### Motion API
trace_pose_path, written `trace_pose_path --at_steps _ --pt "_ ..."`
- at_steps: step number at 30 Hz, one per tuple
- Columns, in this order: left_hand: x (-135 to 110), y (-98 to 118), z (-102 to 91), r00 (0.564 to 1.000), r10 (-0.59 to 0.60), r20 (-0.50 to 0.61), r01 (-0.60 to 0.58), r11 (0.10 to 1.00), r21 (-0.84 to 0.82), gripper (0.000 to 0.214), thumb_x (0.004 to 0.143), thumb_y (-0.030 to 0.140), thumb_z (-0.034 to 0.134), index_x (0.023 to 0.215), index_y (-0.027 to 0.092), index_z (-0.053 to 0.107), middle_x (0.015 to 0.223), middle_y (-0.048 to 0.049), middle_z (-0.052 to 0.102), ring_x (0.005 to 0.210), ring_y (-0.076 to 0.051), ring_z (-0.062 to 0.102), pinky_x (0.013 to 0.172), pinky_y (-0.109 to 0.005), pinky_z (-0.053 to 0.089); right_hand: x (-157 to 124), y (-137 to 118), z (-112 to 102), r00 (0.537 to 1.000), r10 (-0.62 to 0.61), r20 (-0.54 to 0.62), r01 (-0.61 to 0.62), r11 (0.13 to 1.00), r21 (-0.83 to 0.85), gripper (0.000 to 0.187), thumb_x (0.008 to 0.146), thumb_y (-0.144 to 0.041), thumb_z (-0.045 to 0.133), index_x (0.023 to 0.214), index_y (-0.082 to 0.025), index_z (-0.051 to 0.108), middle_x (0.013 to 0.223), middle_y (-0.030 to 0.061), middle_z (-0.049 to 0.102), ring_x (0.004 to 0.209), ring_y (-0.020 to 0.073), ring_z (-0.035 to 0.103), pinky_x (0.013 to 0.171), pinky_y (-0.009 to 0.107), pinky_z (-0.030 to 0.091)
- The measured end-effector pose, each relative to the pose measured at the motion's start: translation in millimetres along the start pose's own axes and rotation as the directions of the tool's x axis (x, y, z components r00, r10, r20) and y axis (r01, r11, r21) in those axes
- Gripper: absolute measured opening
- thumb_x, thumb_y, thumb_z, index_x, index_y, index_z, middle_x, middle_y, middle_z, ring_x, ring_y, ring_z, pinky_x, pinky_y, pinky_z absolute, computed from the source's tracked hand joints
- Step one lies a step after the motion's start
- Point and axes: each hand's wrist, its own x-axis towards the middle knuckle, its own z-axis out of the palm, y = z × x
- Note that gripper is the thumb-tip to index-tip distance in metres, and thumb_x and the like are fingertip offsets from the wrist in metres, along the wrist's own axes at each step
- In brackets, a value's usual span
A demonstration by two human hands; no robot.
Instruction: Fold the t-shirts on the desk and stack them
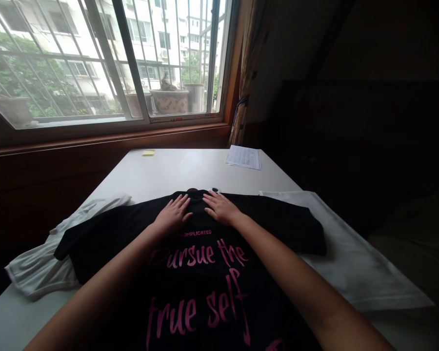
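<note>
A black T-shirt (278, 224) with pink lettering lies spread flat on the white table (175, 170), its collar pointing away from me. My left hand (173, 213) rests palm down on the shirt just below the collar, fingers stretched out. My right hand (221, 207) lies flat beside it, fingers also spread, a short gap between the two hands. Neither hand holds anything.
White garments lie under the black shirt, one bunched at the left (40, 265) and one flat at the right (354, 258). A printed paper sheet (244, 157) and a yellow sticky pad (148, 152) sit near the far edge. A barred window (106, 63) stands behind the table.
</note>
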Motion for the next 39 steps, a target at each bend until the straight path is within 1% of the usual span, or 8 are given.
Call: trace_pose_path --at_steps 3,9,13,21,30,33,36,39 --pt "5 7 8.8 0.997 -0.062 0.045 0.063 0.998 -0.017 0.061 0.104 0.052 0.036 0.158 0.026 0.037 0.166 -0.0082 0.032 0.154 -0.028 0.027 0.125 -0.053 0.023 10 -7 3 0.997 -0.081 0.020 0.081 0.997 0.005 0.050 0.104 -0.038 0.043 0.150 -0.020 0.051 0.159 0.0095 0.045 0.152 0.0256 0.031 0.125 0.050 0.024" --pt "5 -11 8.8 0.996 -0.073 0.051 0.074 0.997 -0.024 0.062 0.104 0.053 0.033 0.159 0.024 0.036 0.166 -0.0070 0.030 0.155 -0.025 0.026 0.125 -0.048 0.021 17 -17 5 0.998 -0.070 0.002 0.069 0.994 0.081 0.053 0.103 -0.040 0.046 0.153 -0.023 0.047 0.162 0.0089 0.040 0.150 0.0248 0.037 0.123 0.047 0.029" --pt "4 -12 12.7 0.998 -0.058 0.007 0.058 0.998 -0.018 0.061 0.104 0.054 0.034 0.159 0.027 0.035 0.166 -0.0059 0.031 0.154 -0.025 0.027 0.125 -0.048 0.021 14 -19 1 0.997 -0.056 -0.049 0.059 0.996 0.067 0.060 0.101 -0.039 0.051 0.159 -0.027 0.038 0.169 0.0041 0.025 0.147 0.0249 0.040 0.121 0.044 0.033" --pt "4 -10 10.3 0.998 -0.053 0.029 0.053 0.998 -0.015 0.060 0.105 0.052 0.035 0.159 0.026 0.035 0.167 -0.0067 0.030 0.155 -0.025 0.025 0.126 -0.048 0.020 14 -23 2 0.999 -0.032 0.012 0.032 0.999 0.016 0.049 0.104 -0.036 0.044 0.153 -0.033 0.048 0.159 -0.0038 0.045 0.146 0.0260 0.039 0.121 0.047 0.032" --pt "0 -9 1.9 0.998 0.065 0.018 -0.064 0.994 -0.085 0.059 0.106 0.057 0.031 0.158 0.031 0.036 0.166 -0.0022 0.034 0.155 -0.025 0.025 0.126 -0.050 0.020 11 -21 3 0.999 -0.029 -0.040 0.030 0.999 0.043 0.045 0.103 -0.035 0.044 0.145 -0.027 0.058 0.157 0.0022 0.049 0.144 0.0243 0.043 0.120 0.046 0.034" --pt "-1 -7 -0.8 0.996 0.076 0.052 -0.072 0.995 -0.074 0.063 0.104 0.061 0.031 0.159 0.030 0.035 0.166 -0.0019 0.033 0.155 -0.025 0.025 0.127 -0.051 0.019 9 -19 5 0.990 0.042 -0.135 -0.034 0.997 0.063 0.045 0.102 -0.031 0.044 0.143 -0.023 0.059 0.155 0.0057 0.051 0.140 0.0230 0.048 0.119 0.043 0.036" --pt "0 -6 -1.5 0.995 0.068 0.072 -0.064 0.997 -0.049 0.065 0.103 0.064 0.034 0.159 0.031 0.035 0.167 -0.0014 0.030 0.155 -0.026 0.024 0.127 -0.051 0.017 7 -15 8 0.955 0.203 -0.215 -0.195 0.979 0.059 0.046 0.100 -0.029 0.045 0.143 -0.020 0.058 0.154 0.0095 0.051 0.140 0.0261 0.048 0.120 0.046 0.034" --pt "0 -6 -1.7 0.995 0.065 0.072 -0.062 0.997 -0.040 0.065 0.102 0.065 0.034 0.159 0.033 0.034 0.167 -0.0006 0.028 0.155 -0.026 0.025 0.127 -0.049 0.018 6 -11 11 0.927 0.313 -0.205 -0.310 0.950 0.048 0.047 0.099 -0.032 0.047 0.144 -0.020 0.058 0.157 0.0107 0.048 0.143 0.0293 0.044 0.121 0.050 0.032"
